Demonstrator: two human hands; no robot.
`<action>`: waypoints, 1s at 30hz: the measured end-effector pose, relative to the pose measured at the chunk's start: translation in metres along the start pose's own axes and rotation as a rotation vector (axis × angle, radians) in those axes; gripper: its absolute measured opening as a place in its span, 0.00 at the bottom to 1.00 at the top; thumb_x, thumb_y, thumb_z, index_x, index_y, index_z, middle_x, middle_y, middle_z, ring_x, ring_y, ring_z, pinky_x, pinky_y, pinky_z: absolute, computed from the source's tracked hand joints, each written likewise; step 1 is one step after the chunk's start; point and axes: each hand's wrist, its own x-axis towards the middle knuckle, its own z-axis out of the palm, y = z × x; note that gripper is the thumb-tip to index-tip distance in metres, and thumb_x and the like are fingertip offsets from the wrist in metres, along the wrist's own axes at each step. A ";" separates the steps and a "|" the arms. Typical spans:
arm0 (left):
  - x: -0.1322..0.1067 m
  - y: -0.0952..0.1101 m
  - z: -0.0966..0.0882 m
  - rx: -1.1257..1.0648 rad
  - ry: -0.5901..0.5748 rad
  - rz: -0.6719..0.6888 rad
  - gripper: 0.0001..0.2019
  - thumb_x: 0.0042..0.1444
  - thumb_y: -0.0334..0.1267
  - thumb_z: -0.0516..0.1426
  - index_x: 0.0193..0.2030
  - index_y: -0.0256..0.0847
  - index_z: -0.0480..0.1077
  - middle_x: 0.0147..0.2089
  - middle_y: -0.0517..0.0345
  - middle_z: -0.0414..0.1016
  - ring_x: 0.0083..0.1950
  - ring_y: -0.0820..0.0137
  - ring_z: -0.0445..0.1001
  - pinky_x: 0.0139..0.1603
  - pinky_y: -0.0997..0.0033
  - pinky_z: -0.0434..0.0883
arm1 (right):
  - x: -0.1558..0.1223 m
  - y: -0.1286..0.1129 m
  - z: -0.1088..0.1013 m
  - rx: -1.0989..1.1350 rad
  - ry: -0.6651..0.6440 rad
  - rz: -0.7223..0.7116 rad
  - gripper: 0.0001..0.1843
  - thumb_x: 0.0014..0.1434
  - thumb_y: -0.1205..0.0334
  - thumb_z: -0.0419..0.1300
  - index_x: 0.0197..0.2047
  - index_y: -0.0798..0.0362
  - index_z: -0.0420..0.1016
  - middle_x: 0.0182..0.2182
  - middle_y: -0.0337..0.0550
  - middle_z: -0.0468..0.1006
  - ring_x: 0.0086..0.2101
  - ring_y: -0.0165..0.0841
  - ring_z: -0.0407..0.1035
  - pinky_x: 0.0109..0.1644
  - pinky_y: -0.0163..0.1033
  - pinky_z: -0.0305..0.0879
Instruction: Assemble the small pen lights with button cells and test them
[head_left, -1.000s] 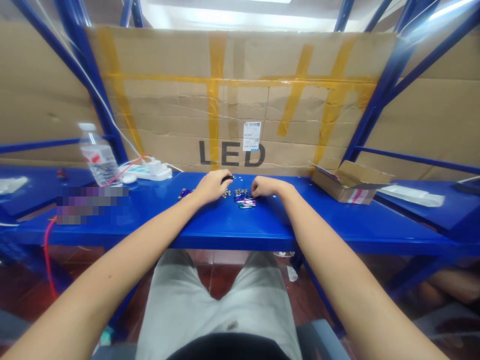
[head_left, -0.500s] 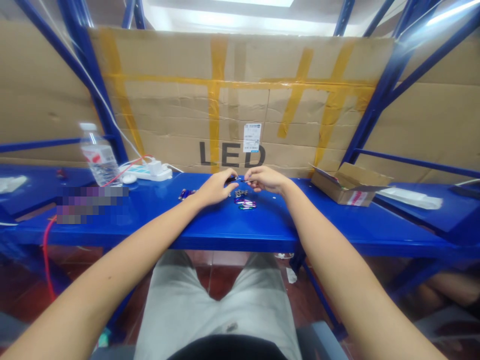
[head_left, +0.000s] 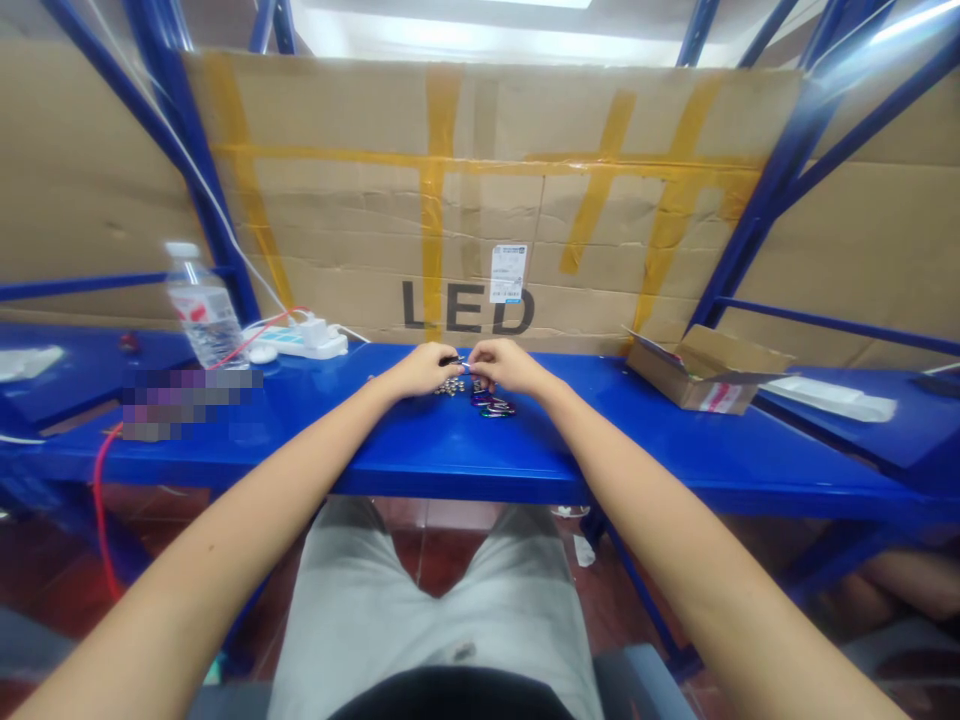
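My left hand [head_left: 421,370] is closed at the middle of the blue table [head_left: 442,440], its fingertips on a small dark piece [head_left: 450,360] too small to name. Close against it, my right hand [head_left: 510,365] pinches a small blue and silver piece [head_left: 466,368]; the two hands' fingertips nearly meet. Under them lies a cluster of small silver metal parts [head_left: 451,386]. Just right of that is a little pile of shiny purple, green and silver looped clips [head_left: 493,404], shaped like carabiners. My left hand and wrist cover part of the tabletop.
An open cardboard box [head_left: 705,370] stands on the right, beside a white packet [head_left: 832,395]. To the left are a water bottle [head_left: 204,310], a white power strip [head_left: 307,340] and a red cable [head_left: 101,500]. A large cardboard sheet [head_left: 360,220] closes off the back.
Both hands have shifted slightly left, still close together. The silver parts now show below my left fingers, and the purple pieces beside my left wrist are mostly hidden.
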 end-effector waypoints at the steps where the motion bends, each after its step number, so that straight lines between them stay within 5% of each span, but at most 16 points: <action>1: 0.000 -0.001 -0.004 0.004 -0.036 -0.010 0.13 0.60 0.45 0.56 0.30 0.39 0.70 0.28 0.59 0.73 0.31 0.69 0.67 0.33 0.69 0.59 | 0.000 -0.001 0.003 -0.062 0.013 -0.037 0.03 0.61 0.72 0.61 0.36 0.56 0.74 0.21 0.36 0.75 0.22 0.27 0.67 0.29 0.33 0.63; 5: -0.005 -0.005 -0.022 0.037 -0.183 -0.063 0.12 0.56 0.47 0.59 0.31 0.39 0.72 0.29 0.59 0.74 0.31 0.68 0.68 0.34 0.69 0.60 | 0.000 -0.004 0.013 -0.262 0.035 -0.188 0.07 0.58 0.75 0.60 0.38 0.56 0.77 0.27 0.37 0.78 0.29 0.28 0.69 0.37 0.33 0.62; 9: -0.011 -0.015 -0.038 -0.011 -0.286 -0.150 0.18 0.52 0.51 0.61 0.45 0.42 0.73 0.37 0.59 0.79 0.37 0.66 0.73 0.39 0.70 0.66 | -0.002 -0.006 0.018 -0.350 -0.057 -0.182 0.08 0.58 0.76 0.60 0.37 0.57 0.79 0.30 0.41 0.80 0.32 0.29 0.69 0.38 0.33 0.60; 17: -0.012 -0.023 -0.036 0.054 -0.384 -0.049 0.10 0.55 0.44 0.55 0.34 0.41 0.74 0.33 0.58 0.78 0.34 0.68 0.73 0.37 0.72 0.65 | -0.002 -0.007 0.026 -0.496 -0.122 -0.262 0.11 0.59 0.77 0.58 0.36 0.58 0.82 0.31 0.43 0.81 0.31 0.28 0.68 0.38 0.32 0.58; 30: -0.012 -0.013 -0.033 -0.011 -0.287 -0.077 0.13 0.52 0.45 0.61 0.38 0.41 0.83 0.37 0.57 0.84 0.39 0.64 0.77 0.40 0.71 0.68 | -0.003 -0.011 0.033 -0.772 -0.154 -0.340 0.13 0.68 0.70 0.54 0.43 0.60 0.81 0.40 0.53 0.80 0.38 0.35 0.71 0.41 0.36 0.58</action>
